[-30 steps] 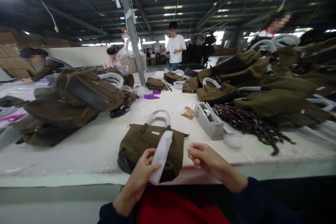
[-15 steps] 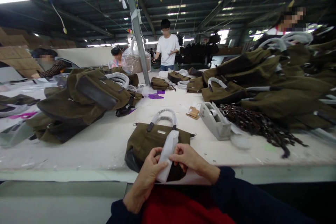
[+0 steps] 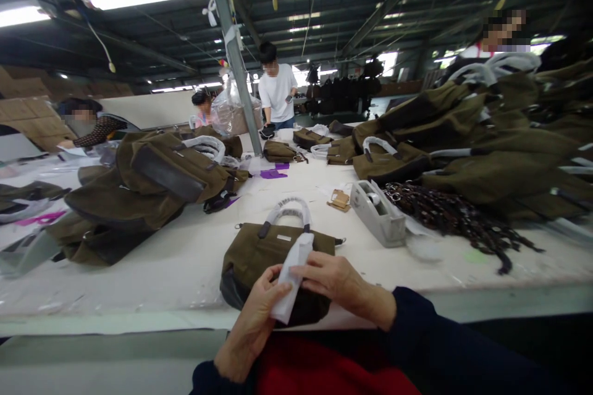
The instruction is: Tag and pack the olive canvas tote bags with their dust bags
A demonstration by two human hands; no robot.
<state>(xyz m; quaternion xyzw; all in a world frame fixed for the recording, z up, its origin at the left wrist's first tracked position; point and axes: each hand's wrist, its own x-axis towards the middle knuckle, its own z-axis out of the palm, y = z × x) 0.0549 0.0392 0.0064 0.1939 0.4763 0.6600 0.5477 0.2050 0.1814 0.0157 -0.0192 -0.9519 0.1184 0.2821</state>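
An olive-green handbag (image 3: pixel 252 250) with dark trim lies at the table's front edge, its handle (image 3: pixel 296 205) wrapped in white film. Over its front I hold a long, flat strip of folded white wrapping (image 3: pixel 293 271), tilted to the right. My left hand (image 3: pixel 264 299) pinches its lower end between thumb and fingers. Higher up, my right hand (image 3: pixel 336 278) closes its fingers on the strip's right edge. What the strip wraps, if anything, cannot be seen.
A grey tape dispenser (image 3: pixel 377 216) stands right of the bag, beside a heap of dark braided straps (image 3: pixel 445 216). Olive bags pile up at left (image 3: pixel 152 185) and right (image 3: pixel 509 166). A metal post (image 3: pixel 236 62) rises from the table (image 3: pixel 152 284). Several people work beyond.
My right fingers have shifted from a pinch near the strip's middle to lying along its upper right side. The left hand keeps its hold. The person in white leans lower toward the table.
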